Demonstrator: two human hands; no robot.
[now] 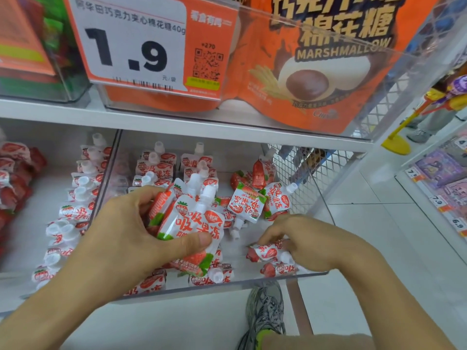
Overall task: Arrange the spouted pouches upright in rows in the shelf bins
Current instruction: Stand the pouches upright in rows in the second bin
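My left hand (131,233) grips a bunch of white-and-red strawberry spouted pouches (194,223), held upright over the clear shelf bin (252,280). My right hand (303,242) pinches a single pouch (265,251) lying on its side near the bin's front right. At the bin's back left, pouches stand in rows (156,168). Loose pouches (249,200) lie in a heap at the back right, and others lie flat along the front wall (202,277).
A neighbouring bin on the left holds a column of upright pouches (80,193). Above is a shelf with an orange marshmallow bag (316,72) and a 1.9 price tag (131,44). A wire mesh panel (316,173) closes the right side. My shoe (265,309) stands below.
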